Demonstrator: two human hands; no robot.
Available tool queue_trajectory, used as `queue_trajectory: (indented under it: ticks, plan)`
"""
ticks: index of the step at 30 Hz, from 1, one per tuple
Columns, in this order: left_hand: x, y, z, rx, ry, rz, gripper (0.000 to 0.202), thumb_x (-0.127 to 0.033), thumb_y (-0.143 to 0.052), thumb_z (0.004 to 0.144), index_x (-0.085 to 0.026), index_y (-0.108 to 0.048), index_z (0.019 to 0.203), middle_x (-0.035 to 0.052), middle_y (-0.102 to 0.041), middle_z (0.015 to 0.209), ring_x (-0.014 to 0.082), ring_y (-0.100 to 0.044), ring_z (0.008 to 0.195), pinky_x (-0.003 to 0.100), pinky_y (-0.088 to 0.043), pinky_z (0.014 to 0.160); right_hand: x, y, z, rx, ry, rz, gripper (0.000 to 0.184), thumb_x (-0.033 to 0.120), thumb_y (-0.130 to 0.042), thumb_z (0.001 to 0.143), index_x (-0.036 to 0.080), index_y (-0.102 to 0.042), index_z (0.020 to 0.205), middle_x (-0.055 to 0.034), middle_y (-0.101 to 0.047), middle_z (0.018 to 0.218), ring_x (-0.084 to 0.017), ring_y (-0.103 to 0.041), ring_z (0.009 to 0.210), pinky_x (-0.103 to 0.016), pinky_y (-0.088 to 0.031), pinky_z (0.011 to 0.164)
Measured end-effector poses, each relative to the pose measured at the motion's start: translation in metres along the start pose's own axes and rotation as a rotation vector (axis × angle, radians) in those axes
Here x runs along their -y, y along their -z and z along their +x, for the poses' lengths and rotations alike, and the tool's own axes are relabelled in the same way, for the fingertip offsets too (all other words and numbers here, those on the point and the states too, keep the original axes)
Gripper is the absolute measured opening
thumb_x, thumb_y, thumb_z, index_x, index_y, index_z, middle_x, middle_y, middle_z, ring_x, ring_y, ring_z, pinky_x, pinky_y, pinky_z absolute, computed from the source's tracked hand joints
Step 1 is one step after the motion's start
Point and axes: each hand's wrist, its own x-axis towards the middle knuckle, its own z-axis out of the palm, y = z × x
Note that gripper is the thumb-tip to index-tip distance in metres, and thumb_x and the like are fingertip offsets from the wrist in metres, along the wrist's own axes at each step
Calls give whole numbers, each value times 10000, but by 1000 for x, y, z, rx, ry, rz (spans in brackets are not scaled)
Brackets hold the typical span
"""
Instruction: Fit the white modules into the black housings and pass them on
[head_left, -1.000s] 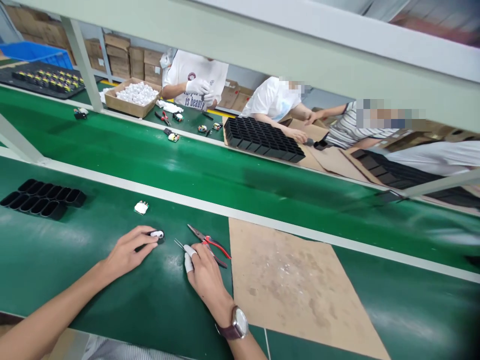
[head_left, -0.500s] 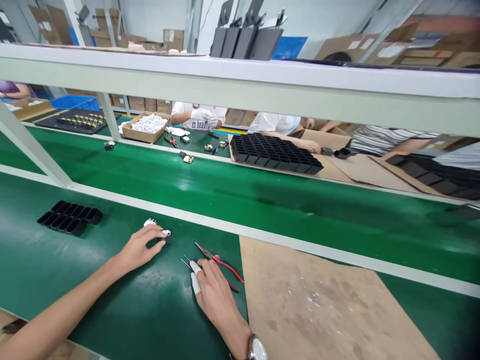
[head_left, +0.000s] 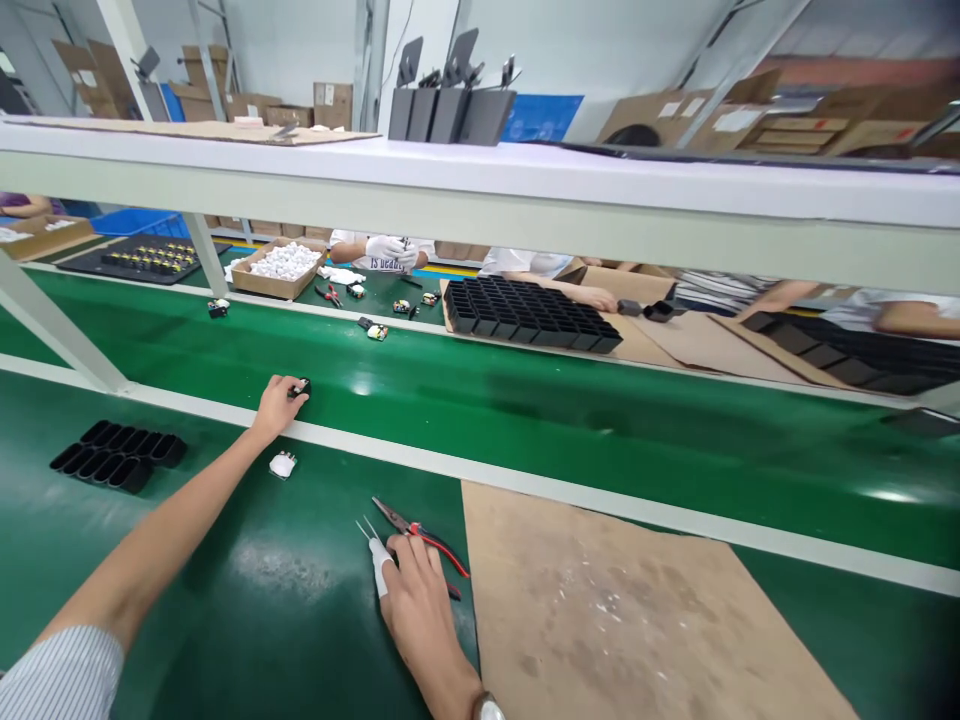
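My left hand (head_left: pixel 277 404) reaches over the far edge of the bench, above the green conveyor belt (head_left: pixel 465 400). Its fingers are closed around a small black part (head_left: pixel 301 388), mostly covered by them. Just nearer on the bench lies a small white-topped circuit piece (head_left: pixel 283 464). In my right hand (head_left: pixel 414 590) is a pair of tweezers (head_left: pixel 366 527), tips pointing away to the left; white finger cots cover the fingertips. Red-handled long-nose pliers (head_left: pixel 397 518) lie right beside that hand on the bench.
Several black housings (head_left: pixel 112 455) stand grouped at the left. Brown cardboard (head_left: pixel 622 600) covers the bench at right. A pale rail (head_left: pixel 525 472) separates bench and belt. Two circuit pieces, one a black-and-white assembly (head_left: pixel 218 308), sit on the belt. A co-worker's gloved hands (head_left: pixel 391 252) work opposite.
My left hand has moved forward from the bench to over the belt with the black part, leaving the white-topped circuit piece behind. My right hand still holds the tweezers, nearly unmoved.
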Motion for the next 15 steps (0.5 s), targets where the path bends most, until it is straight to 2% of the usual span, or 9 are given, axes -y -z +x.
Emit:
queue_trajectory:
  ticks: [3,5,8,10,13,15]
  plan:
    - [-8,9,-15,-1,-56,20,249,-294,-727,883,-215,-698,1118,99,-650,1133,244,-694,971,391,-648,823,-3,2,0,-53,-26,-14,323,-25,-551,801,198,-707,975,-113,-653,1053,-288,-573,947,-428,-477,799]
    - [-9,31,-28,4,-102,50,303,-343,-705,917,-228,-679,1196,104,-653,1193,266,-674,1072,417,-628,900,-2,5,-2,-91,4,33,425,-46,-504,779,195,-696,1072,-116,-647,1077,-293,-570,978,-429,-467,819]
    - [1,87,-50,22,-157,141,324,-375,-704,923,-244,-678,1219,103,-672,1234,320,-612,1208,504,-532,1069,1,10,-2,-136,81,148,513,-58,-447,796,187,-659,1193,-107,-650,1096,-279,-569,976,-420,-452,834]
    - [18,132,-65,37,-197,306,335,-379,-713,910,-227,-684,1208,130,-666,1258,364,-571,1258,558,-465,1124,6,12,-2,-151,130,214,502,-58,-425,822,184,-651,1200,-105,-658,1105,-269,-574,959,-422,-447,845]
    - [49,190,-88,26,-174,641,302,-425,-713,899,-195,-713,1095,183,-652,1251,421,-547,1254,596,-466,1078,14,13,-1,-150,188,288,461,-63,-415,849,185,-654,1155,-103,-668,1098,-251,-578,911,-407,-447,815]
    - [67,213,-103,22,-115,780,312,-480,-719,886,-186,-732,993,207,-645,1261,450,-533,1256,601,-490,1020,17,13,0,-151,207,310,422,-69,-410,868,185,-656,1099,-100,-674,1074,-240,-575,882,-391,-443,774]
